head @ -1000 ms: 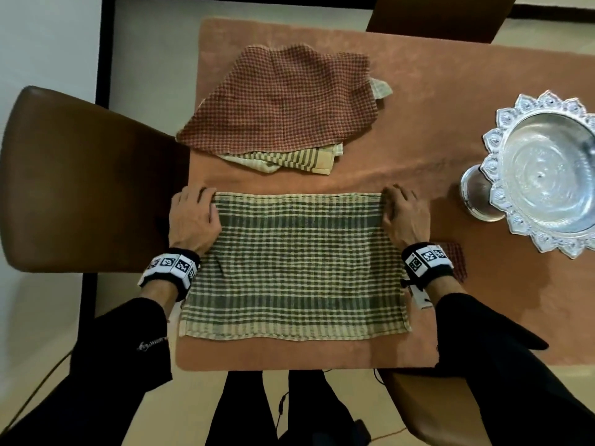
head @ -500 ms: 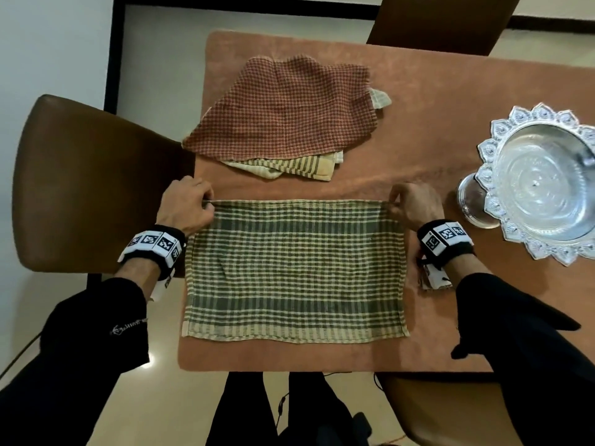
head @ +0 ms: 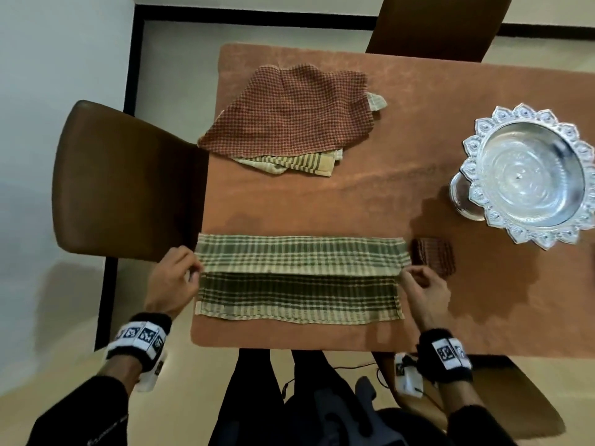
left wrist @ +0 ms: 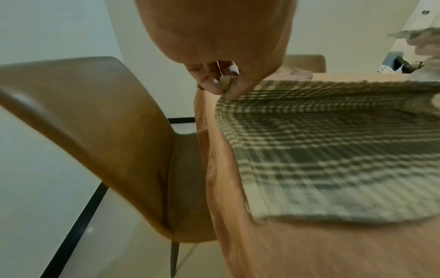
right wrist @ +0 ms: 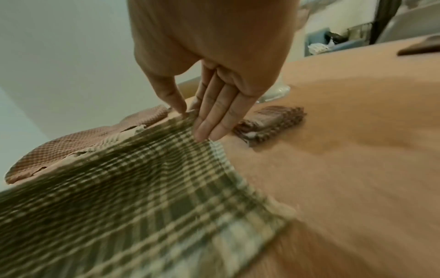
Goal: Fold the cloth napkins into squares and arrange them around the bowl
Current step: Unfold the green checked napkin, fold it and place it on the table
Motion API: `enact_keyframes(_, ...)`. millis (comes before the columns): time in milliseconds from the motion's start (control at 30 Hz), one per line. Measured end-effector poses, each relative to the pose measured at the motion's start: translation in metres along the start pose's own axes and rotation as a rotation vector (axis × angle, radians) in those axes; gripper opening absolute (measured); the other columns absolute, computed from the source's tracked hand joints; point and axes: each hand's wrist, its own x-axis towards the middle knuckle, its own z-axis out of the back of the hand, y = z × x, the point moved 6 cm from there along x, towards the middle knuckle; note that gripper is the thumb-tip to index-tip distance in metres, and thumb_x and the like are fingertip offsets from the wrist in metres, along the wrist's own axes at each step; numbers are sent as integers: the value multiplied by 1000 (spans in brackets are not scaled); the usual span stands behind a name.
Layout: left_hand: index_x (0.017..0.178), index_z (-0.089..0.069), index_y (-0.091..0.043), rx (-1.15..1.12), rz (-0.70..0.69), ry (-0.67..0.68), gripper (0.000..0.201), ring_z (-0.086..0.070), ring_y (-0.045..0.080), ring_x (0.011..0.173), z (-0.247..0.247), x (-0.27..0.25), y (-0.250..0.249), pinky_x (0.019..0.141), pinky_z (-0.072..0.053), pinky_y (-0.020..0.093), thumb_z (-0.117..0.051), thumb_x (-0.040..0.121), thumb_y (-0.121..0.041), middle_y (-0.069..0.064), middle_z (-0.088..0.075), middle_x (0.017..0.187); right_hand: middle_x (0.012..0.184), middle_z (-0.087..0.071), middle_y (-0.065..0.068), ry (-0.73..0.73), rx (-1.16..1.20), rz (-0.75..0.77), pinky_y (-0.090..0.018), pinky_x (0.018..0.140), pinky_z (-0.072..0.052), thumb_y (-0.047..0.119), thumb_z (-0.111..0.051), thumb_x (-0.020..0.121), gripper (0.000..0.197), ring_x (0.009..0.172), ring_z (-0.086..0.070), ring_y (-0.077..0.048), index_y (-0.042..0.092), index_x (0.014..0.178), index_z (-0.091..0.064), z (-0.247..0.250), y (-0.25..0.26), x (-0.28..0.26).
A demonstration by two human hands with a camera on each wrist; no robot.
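A green plaid napkin (head: 299, 281) lies along the near edge of the table, and its far half is folded over towards me. My left hand (head: 193, 275) pinches the napkin's left far corner (left wrist: 226, 88). My right hand (head: 405, 278) pinches the right far corner between thumb and fingers (right wrist: 190, 116). The folded-over strip hangs above the lower layer. A silver bowl (head: 470, 149) with a petal rim stands at the right. Just right of the plaid napkin sits a small folded red-brown napkin (head: 434, 259) (right wrist: 271, 124).
A red checked napkin (head: 289, 114) (right wrist: 71, 150) lies at the back on top of a yellow striped one (head: 289, 162). Brown chairs stand at the left (head: 128, 181), at the far side (head: 434, 27) and at the near right (head: 515, 397). Bare tabletop (head: 354, 194) separates pile and napkin.
Both hands gripped the plaid napkin's far corners, lifted that edge and drew it towards me, so the flat napkin is now half folded over.
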Motion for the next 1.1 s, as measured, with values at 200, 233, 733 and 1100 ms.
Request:
enact_keyframes(200,85,-69,-15,-12,116,97,24,-56,19,75,-26,-60,4,54,-44,29,-48,81,-25,-2,-61,93,83,-79,-4,-137,245,-326,-55,93,-61,22,-83,83,7,91,-76,-28,23,77,-79,-14,-81,-45)
enact_keyframes(233,85,-69,-15,-14,118,113,24,-56,19,74,-28,-66,7,54,-42,27,-48,81,-25,-2,-60,93,87,-80,-11,-159,323,-390,-54,91,-62,14,-84,82,9,92,-77,-33,20,79,-78,-18,-87,-48)
enact_keyframes(733,80,-62,-13,60,35,148,18,-57,22,76,-22,-69,2,55,-40,27,-47,79,-23,0,-60,86,84,-77,-7,-179,671,-619,-23,58,-62,-2,-69,95,11,65,-71,-17,7,101,-71,-15,-112,-60)
enact_keyframes(1100,81,-63,-13,49,47,222,19,-61,26,83,-36,-94,8,58,-49,36,-47,76,-23,2,-62,91,86,-75,-10,-164,533,-599,-29,60,-62,1,-73,93,8,68,-70,-21,9,96,-73,-19,-132,-61)
